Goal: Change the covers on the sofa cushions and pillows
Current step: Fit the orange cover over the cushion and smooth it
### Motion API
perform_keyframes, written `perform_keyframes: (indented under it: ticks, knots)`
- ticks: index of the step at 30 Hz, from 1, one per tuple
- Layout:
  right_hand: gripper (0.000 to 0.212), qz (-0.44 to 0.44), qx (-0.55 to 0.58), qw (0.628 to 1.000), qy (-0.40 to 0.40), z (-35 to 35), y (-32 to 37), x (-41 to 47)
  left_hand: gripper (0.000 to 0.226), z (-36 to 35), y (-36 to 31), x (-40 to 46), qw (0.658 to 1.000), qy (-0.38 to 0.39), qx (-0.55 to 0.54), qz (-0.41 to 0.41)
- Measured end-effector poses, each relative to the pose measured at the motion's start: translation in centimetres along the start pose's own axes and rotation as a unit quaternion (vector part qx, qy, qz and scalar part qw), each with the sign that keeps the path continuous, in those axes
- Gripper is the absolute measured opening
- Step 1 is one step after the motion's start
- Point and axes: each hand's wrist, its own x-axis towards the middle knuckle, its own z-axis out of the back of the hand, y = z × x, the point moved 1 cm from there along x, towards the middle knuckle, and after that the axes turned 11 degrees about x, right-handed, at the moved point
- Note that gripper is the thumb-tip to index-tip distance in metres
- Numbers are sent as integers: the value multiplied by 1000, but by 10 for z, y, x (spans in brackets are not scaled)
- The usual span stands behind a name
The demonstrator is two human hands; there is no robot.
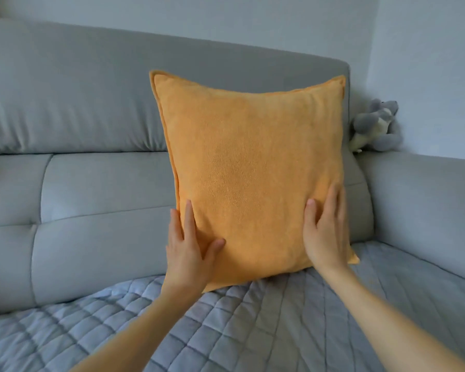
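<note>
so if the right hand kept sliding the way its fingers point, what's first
Right hand lies flat on the orange square terry pillow, fingers pointing up its right edge; beyond that, probably the grey sofa backrest, though depth is unclear.

- You have one pillow [253, 167] before you; it wears an orange cover of nubbly, towel-like cloth with a flat stitched border round its edges; the cover sits smooth and filled out, with only faint creases near the lower corners.
- It stands upright on its lower edge on the quilted grey seat cover [253, 331], leaning against the grey sofa backrest [91, 103] near the sofa's right end; it is turned a little, so the upper left corner sits higher than the upper right; the lower right corner pokes out as a small point.
</note>
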Motion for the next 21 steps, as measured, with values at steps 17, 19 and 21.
perform_keyframes:
  ticks: [17,19,21]
  knots:
    - [61,30,-130,914,383,58,169,-139,63,215,5,-122,916,248,279,-146]
    - [61,84,-121,897,416,54,192,-189,68,253,39,-170,922,258,278,-83]
    - [63,119,-130,865,470,45,215,-240,66,290,79,-218,915,269,300,-6]
